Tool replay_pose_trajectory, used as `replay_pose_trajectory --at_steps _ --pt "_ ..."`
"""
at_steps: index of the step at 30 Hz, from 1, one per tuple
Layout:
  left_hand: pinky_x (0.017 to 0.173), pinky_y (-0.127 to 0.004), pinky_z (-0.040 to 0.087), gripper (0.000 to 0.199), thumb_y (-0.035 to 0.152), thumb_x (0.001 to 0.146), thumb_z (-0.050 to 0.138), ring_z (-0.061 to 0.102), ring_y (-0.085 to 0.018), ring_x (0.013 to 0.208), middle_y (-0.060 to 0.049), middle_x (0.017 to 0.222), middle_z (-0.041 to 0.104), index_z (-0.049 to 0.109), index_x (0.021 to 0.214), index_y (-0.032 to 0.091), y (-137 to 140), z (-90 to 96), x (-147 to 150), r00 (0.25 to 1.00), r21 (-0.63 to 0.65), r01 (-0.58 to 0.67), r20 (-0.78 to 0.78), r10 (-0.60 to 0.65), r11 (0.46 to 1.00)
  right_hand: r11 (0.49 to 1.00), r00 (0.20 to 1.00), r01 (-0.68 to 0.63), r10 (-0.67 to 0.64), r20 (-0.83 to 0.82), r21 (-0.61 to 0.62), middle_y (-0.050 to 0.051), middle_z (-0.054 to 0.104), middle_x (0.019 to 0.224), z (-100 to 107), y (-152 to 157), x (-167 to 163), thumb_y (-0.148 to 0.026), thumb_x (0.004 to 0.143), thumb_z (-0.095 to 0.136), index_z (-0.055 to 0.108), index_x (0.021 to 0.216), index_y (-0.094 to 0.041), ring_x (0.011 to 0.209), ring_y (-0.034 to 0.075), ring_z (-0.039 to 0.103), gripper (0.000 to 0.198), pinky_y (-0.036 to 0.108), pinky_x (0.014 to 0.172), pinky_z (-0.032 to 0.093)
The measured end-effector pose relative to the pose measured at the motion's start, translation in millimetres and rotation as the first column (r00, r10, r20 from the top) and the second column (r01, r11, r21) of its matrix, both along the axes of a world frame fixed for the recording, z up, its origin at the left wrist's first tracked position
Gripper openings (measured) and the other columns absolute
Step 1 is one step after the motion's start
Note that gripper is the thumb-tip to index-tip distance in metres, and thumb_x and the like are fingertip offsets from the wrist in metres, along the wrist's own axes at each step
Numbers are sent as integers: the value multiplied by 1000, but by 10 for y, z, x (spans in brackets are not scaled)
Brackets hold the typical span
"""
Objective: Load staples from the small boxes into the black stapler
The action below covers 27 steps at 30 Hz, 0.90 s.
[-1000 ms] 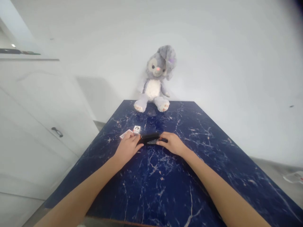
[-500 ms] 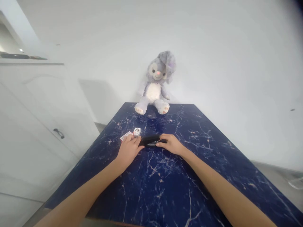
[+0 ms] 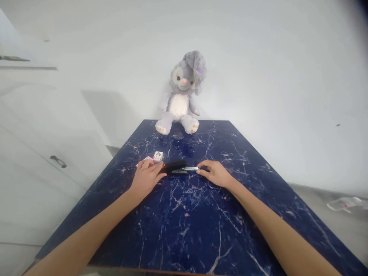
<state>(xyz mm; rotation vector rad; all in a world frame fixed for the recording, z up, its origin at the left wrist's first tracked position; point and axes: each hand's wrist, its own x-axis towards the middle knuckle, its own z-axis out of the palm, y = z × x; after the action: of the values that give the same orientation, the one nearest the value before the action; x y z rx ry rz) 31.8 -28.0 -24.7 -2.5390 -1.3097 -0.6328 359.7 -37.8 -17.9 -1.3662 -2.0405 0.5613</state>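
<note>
A black stapler [image 3: 175,165] lies lengthwise across the middle of the table, with a bit of orange at its left end. My left hand [image 3: 146,175] is closed around that left end. From the stapler's right end a silver staple tray [image 3: 191,168] sticks out. The thumb and fingers of my right hand [image 3: 214,173] pinch the tray's outer tip. Just beyond my left fingers stands a small white box [image 3: 158,156] with a dark print. A flat white and red item [image 3: 147,158] beside it is partly hidden behind my left hand.
The dark blue marbled table [image 3: 184,222] runs to the wall. At its far edge sits a grey plush rabbit [image 3: 181,96]. A white cabinet [image 3: 34,153] with a dark handle stands left of the table. A clear plastic item [image 3: 345,204] lies at the lower right.
My right hand has drawn the silver tray out of the stapler's right end, and the gap between my hands has widened. The whole view has shifted slightly.
</note>
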Motion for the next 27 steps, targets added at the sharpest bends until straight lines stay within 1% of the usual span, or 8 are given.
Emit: replay_pose_trajectory --at_steps 3,6,9,11,14,18,23,27 --pt "102 -49 36 42 48 92 58 51 -31 113 -7 109 74 64 127 26 33 -2 10 999 5 27 26 -27 1000 991 982 132 -135 -131 -31 1 71 97 16 8 82 -42 82 64 67 103 -25 75 16 62 27 31 73 50" --pt "102 -51 37 41 47 90 60 49 -33 119 -7 110 73 65 125 26 50 54 13 998 -19 36 49 -35 999 911 845 353 -408 -347 -212 6 67 97 24 90 192 -34 78 63 60 106 -21 76 18 63 31 32 69 52" --pt "106 -53 35 41 45 88 61 46 -34 125 -6 118 71 64 126 28 61 182 -39 997 -37 7 78 -5 999 883 725 274 -450 -522 -380 10 66 103 -15 145 317 -19 69 60 59 101 -20 81 20 66 33 33 68 55" --pt "108 -52 34 43 45 89 58 47 -33 127 -5 123 68 62 128 28 84 269 -123 993 -39 -50 107 54 998 908 725 177 -381 -574 -379 11 66 104 -62 148 363 -14 65 58 59 102 -20 86 22 68 37 34 71 56" --pt "108 -49 37 52 49 89 55 51 -32 126 -7 133 63 57 134 25 144 320 -288 985 -94 -143 85 151 985 935 845 157 -294 -448 -318 11 69 101 -84 117 361 -13 69 57 61 103 -20 90 24 67 35 37 76 55" --pt "107 -46 41 60 54 89 52 53 -33 126 -12 135 61 54 136 18 236 246 -435 980 -236 -194 3 200 952 972 985 162 -171 -36 -172 9 70 104 104 5 350 -22 79 60 66 102 -22 92 24 66 24 38 83 51" --pt "104 -39 47 57 56 87 55 61 -28 119 -6 134 63 56 134 24 261 246 -415 970 -283 -194 87 226 939 987 969 -61 95 230 -151 7 68 100 326 -133 400 -37 72 76 74 96 -25 79 23 64 27 33 70 49" --pt "105 -37 46 54 52 86 59 61 -26 119 -3 133 64 56 133 27 131 397 -334 960 -199 -157 198 196 967 983 977 -100 127 172 -153 5 70 88 251 -122 334 -36 80 67 71 84 -24 74 20 63 14 32 69 48"
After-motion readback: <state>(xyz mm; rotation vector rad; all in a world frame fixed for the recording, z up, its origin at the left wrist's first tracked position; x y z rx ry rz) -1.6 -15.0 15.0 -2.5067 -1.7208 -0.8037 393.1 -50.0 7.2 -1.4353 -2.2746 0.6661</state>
